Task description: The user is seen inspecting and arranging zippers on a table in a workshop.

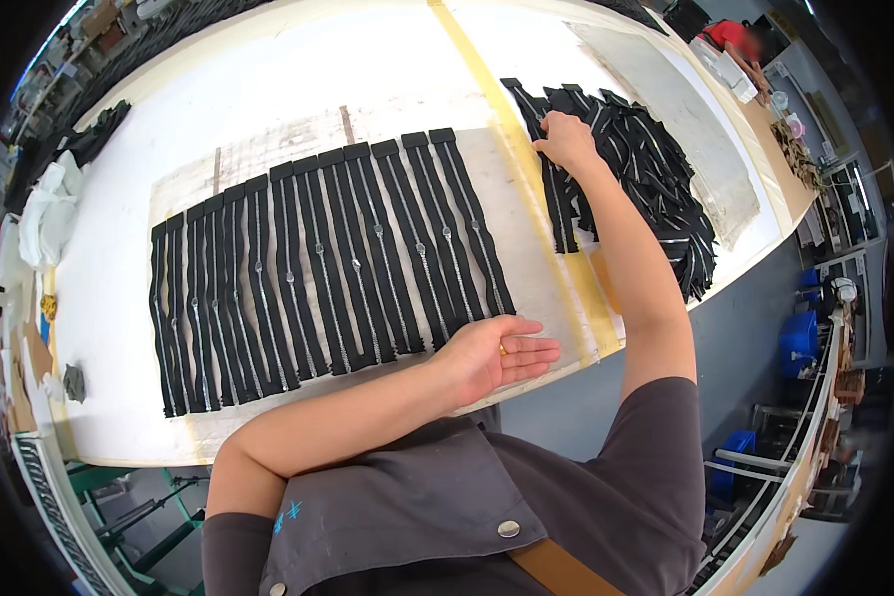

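Several black zippers with metal teeth (pixel 316 257) lie side by side in a slanting row on the white table. My left hand (pixel 492 354) rests at the row's right end near the table's front edge, palm turned up, fingers extended, holding nothing. To the right, my right hand (pixel 566 138) reaches to the left side of a heap of black zippers (pixel 641 171). Its thumb and fingers are bent over one zipper (pixel 521 97) that lies lengthwise there; whether they pinch it cannot be told.
Yellow tape (pixel 469 45) crosses the table between row and heap. A greyish sheet (pixel 685 127) lies beyond the heap. White plastic bags (pixel 48 212) and dark fabric (pixel 104 134) lie at the left. A person in red (pixel 730 37) works at the far right, past the table.
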Demonstrator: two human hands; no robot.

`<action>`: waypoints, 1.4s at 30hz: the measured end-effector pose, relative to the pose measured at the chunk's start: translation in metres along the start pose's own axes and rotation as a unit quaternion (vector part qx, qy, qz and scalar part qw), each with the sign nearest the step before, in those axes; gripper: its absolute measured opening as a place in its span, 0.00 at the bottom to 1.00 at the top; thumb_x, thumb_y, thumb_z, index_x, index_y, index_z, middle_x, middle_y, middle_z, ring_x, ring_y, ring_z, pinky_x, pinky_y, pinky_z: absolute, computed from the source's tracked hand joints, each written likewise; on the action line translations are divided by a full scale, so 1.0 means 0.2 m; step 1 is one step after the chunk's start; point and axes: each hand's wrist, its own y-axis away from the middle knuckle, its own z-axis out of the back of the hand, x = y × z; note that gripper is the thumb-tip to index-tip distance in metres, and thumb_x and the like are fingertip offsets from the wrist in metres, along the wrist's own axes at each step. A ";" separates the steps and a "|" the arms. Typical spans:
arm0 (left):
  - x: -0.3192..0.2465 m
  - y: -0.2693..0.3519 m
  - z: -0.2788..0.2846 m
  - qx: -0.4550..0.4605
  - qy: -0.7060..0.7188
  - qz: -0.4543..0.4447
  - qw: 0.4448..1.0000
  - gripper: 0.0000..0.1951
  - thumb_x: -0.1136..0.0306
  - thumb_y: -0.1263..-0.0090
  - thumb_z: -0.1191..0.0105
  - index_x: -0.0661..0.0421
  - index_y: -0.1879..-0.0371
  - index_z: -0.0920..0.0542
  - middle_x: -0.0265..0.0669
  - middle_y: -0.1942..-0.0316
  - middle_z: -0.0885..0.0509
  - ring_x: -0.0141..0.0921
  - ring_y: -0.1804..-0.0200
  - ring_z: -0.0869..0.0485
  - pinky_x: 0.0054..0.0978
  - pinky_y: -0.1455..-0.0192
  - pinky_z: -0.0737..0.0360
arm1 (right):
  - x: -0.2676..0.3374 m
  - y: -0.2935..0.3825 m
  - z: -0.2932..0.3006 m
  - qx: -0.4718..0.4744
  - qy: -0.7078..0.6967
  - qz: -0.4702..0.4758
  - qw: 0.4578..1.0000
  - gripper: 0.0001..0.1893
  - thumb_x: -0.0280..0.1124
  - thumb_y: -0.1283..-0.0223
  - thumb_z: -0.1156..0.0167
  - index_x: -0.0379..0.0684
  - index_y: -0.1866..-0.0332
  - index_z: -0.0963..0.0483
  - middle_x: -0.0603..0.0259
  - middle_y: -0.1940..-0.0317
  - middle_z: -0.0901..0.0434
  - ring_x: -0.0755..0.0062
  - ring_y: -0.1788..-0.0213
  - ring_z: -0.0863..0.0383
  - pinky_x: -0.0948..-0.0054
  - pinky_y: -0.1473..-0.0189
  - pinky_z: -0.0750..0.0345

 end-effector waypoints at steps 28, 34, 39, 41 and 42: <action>-0.29 -0.07 -0.05 0.219 -0.153 -0.164 0.950 0.23 0.56 0.24 0.67 0.64 0.42 0.33 0.50 0.49 0.22 0.38 0.49 0.20 0.34 0.44 0.23 | 0.18 0.79 0.33 0.284 -0.673 0.053 0.681 0.11 0.36 0.36 0.44 0.39 0.65 0.22 0.71 0.76 0.22 0.90 0.75 0.26 0.88 0.75 0.30; -0.23 -0.07 -0.05 0.209 -0.153 -0.153 0.954 0.19 0.61 0.24 0.62 0.63 0.43 0.33 0.50 0.51 0.22 0.38 0.52 0.18 0.33 0.49 0.20 | 0.15 0.69 0.32 0.148 -0.682 0.002 0.716 0.08 0.36 0.42 0.37 0.46 0.73 0.22 0.77 0.79 0.25 0.92 0.77 0.33 0.88 0.76 0.41; -0.14 -0.08 -0.03 0.166 -0.159 -0.141 0.963 0.22 0.61 0.25 0.61 0.63 0.39 0.37 0.48 0.52 0.21 0.35 0.52 0.19 0.32 0.47 0.21 | 0.12 0.64 0.27 0.116 -0.673 -0.002 0.730 0.05 0.33 0.41 0.39 0.44 0.69 0.22 0.77 0.77 0.23 0.94 0.77 0.32 0.90 0.78 0.40; -0.08 -0.12 0.00 0.167 -0.137 -0.111 0.970 0.21 0.64 0.25 0.63 0.64 0.38 0.37 0.49 0.52 0.21 0.37 0.49 0.20 0.32 0.45 0.23 | 0.13 0.59 0.26 0.106 -0.640 -0.012 0.761 0.05 0.32 0.41 0.38 0.44 0.68 0.23 0.78 0.76 0.23 0.93 0.76 0.31 0.89 0.77 0.39; -0.04 -0.13 0.00 0.166 -0.135 -0.086 0.973 0.20 0.65 0.24 0.64 0.64 0.39 0.37 0.49 0.51 0.22 0.38 0.48 0.21 0.33 0.44 0.23 | 0.13 0.57 0.24 0.096 -0.605 -0.023 0.790 0.04 0.32 0.42 0.38 0.44 0.68 0.23 0.79 0.75 0.23 0.93 0.75 0.31 0.88 0.76 0.38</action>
